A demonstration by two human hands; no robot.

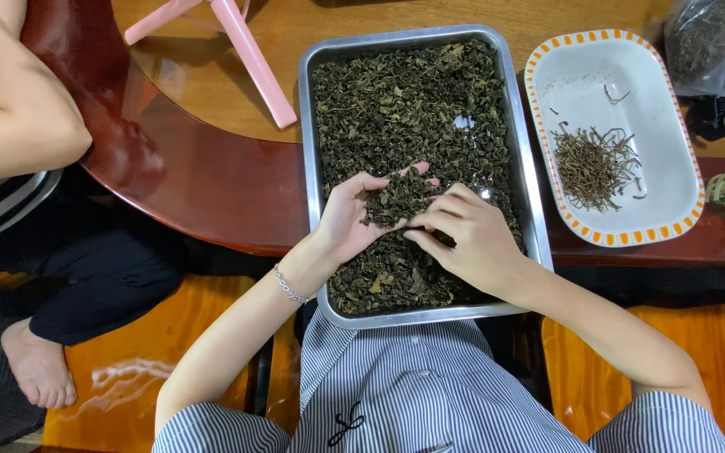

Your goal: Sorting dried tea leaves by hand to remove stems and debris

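A metal tray (pixel 305 109) full of dark dried leaves (pixel 404 101) rests on the edge of a wooden table. My left hand (pixel 347 216) is cupped palm up over the tray and holds a small heap of the leaves. My right hand (pixel 470 239) lies beside it, its fingertips pinched among the leaves on that palm. A thin bracelet (pixel 289 287) circles my left wrist.
A white oval dish with an orange-checked rim (pixel 623 92) holds a pile of brown stems (pixel 593 165) to the right of the tray. A pink stand (pixel 245 50) sits at the back. Clear bags of leaves (pixel 715 42) lie far right. Another person sits at left.
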